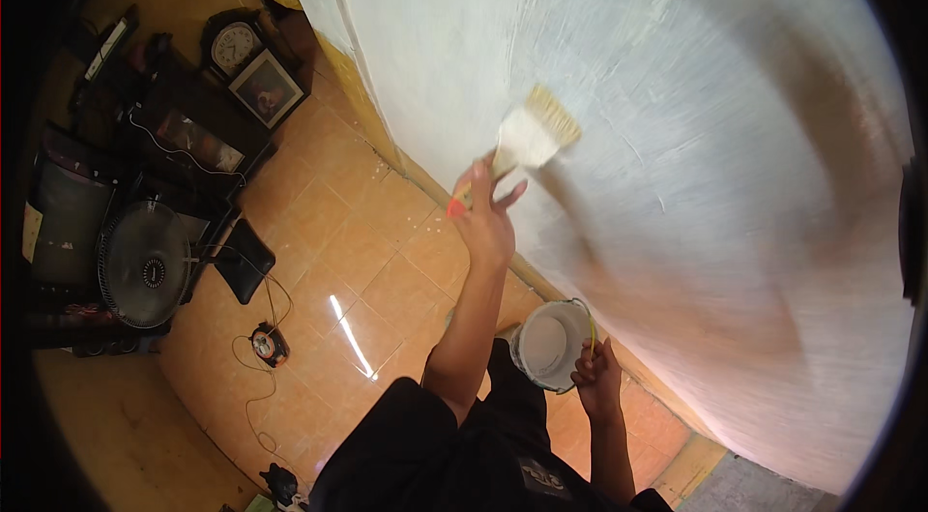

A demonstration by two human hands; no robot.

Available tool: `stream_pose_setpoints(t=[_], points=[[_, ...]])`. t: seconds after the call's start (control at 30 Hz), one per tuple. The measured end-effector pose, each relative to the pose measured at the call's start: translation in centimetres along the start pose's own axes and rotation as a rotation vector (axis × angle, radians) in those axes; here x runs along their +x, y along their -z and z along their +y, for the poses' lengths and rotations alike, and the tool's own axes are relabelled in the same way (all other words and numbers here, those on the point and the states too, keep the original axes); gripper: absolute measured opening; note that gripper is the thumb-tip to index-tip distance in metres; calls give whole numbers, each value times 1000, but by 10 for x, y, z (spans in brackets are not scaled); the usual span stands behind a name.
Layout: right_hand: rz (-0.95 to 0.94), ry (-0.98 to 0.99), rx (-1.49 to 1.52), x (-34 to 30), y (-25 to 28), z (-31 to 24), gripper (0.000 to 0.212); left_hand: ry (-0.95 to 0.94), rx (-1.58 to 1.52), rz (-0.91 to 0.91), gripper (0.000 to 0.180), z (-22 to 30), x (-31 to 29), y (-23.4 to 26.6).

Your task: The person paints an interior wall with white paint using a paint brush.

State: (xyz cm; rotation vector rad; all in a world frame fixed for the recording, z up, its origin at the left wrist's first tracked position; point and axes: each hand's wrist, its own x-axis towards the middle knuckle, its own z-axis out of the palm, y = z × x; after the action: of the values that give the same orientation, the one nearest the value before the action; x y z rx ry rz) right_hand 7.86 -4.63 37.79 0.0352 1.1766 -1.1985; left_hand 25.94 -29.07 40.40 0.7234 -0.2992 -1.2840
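Note:
My left hand [488,217] is closed around the handle of a wide, flat paintbrush [527,138], raised in front of the wall. The brush has pale yellowish bristles and a white, paint-covered ferrule; whether the bristles touch the wall I cannot tell. White, streaky paint covers the wall [657,125]. Lower down, my right hand [597,379] grips the thin handle of a bucket [527,343], which hangs close to the wall's foot. Pale paint [544,343] shows inside the bucket.
Orange floor tiles [319,251] carry white specks along the wall. On the left stand a fan [145,263], a clock [233,48], a framed picture [266,88] and dark furniture. A reel with a loose cord [269,345] lies on the floor.

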Motion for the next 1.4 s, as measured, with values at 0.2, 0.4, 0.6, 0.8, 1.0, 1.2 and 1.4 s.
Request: stream_pose_setpoints(t=[0.2, 0.4, 0.6, 0.8, 1.0, 1.2, 1.4], points=[[101, -18, -57, 7, 22, 11, 41, 175, -6, 216, 28, -138, -5, 149], [126, -78, -25, 14, 35, 20, 42, 216, 122, 369, 31, -180, 11, 239], [133, -89, -88, 20, 48, 13, 42, 75, 233, 451, 27, -165, -10, 142], [26, -102, -163, 30, 57, 6, 42, -41, 159, 324, 24, -81, -87, 27], [-31, -94, -151, 35, 74, -6, 44, 221, -114, 73, 21, -117, -74, 103], [-6, -132, -222, 37, 93, -6, 43, 299, -201, 257, 28, -243, -50, 241], [-25, -184, -222, 44, 122, -5, 35, 215, 110, 446, 27, -255, -36, 267]])
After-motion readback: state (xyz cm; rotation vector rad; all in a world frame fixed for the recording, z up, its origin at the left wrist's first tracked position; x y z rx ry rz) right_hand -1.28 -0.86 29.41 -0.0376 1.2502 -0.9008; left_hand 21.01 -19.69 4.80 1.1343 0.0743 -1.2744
